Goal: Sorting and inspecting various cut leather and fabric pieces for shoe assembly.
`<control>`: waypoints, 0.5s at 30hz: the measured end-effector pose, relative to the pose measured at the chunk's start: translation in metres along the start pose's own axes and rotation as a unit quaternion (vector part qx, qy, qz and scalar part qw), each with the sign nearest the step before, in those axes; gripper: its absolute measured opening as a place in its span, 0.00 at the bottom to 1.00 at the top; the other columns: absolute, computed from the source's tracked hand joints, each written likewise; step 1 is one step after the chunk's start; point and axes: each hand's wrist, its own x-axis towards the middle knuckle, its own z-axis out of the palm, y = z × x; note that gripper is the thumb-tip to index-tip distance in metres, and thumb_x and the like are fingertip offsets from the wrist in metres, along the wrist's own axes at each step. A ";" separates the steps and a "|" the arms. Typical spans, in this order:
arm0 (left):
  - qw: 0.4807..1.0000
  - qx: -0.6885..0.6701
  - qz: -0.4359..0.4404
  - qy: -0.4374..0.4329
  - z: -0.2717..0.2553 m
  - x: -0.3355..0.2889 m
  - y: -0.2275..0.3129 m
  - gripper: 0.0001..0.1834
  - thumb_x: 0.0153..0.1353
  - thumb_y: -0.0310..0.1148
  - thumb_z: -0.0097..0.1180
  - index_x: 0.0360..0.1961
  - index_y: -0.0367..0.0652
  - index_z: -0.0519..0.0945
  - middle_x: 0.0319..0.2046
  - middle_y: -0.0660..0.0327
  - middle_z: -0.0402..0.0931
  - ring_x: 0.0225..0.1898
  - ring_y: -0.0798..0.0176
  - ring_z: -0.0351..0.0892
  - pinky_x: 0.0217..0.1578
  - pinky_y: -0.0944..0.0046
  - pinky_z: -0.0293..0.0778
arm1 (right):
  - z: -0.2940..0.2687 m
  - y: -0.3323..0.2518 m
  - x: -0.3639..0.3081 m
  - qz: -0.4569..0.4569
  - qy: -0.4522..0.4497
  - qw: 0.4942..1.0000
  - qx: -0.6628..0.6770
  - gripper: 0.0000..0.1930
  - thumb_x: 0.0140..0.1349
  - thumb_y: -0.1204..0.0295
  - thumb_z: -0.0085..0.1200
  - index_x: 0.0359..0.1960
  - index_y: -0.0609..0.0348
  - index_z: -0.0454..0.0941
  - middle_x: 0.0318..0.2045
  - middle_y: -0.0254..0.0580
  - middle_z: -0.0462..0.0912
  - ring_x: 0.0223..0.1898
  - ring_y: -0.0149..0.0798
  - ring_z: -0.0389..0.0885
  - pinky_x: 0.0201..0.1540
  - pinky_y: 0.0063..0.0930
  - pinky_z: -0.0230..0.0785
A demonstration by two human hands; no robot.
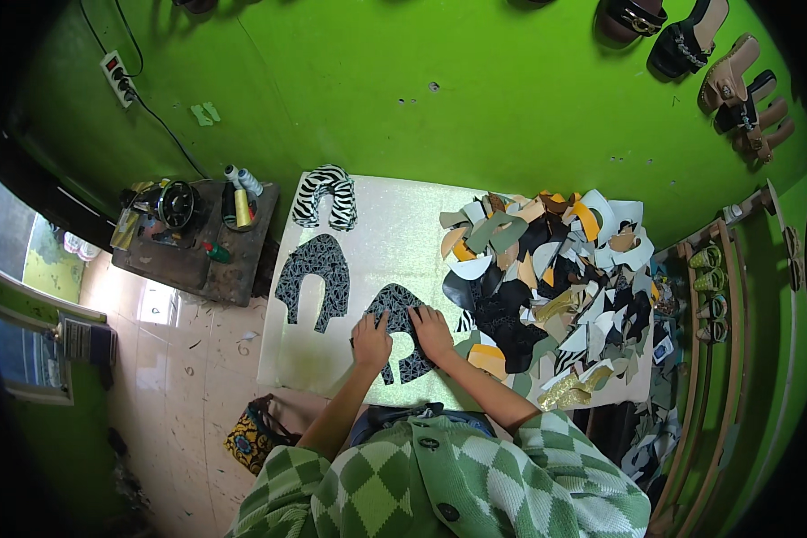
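Note:
Flat on the pale table (pixel 377 215), near its front edge, lies a U-shaped black piece with a fine light pattern (pixel 392 300). My left hand (pixel 371 341) rests on its left side, fingers stretched out. On the opposite side, my right hand (pixel 432 334) lies with its fingers spread over the piece's edge. Neither hand visibly grips it, though my palms hide part of the outline. A second black patterned U-shaped piece (pixel 327 260) lies farther left. Behind that sits a zebra-striped U-shaped stack (pixel 336 175).
A heap of cut scraps (pixel 547 278) in several colours covers the table's right side. To the left stands a sewing machine (pixel 177 206) on a dark table with thread cones (pixel 242 208). A patterned bag (pixel 253 435) is on the floor. Sandals (pixel 726 76) hang at upper right, beside a wooden rack (pixel 733 314).

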 end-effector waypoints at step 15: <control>0.996 0.063 0.039 -0.058 -0.005 0.017 -0.003 0.23 0.52 0.34 0.51 0.52 0.46 0.74 0.40 0.56 0.66 0.45 0.51 0.63 0.51 0.54 0.58 | 0.025 -0.005 -0.002 -0.003 -0.050 0.994 -0.102 0.25 0.57 0.74 0.43 0.57 0.67 0.63 0.50 0.55 0.68 0.53 0.54 0.71 0.46 0.33 0.72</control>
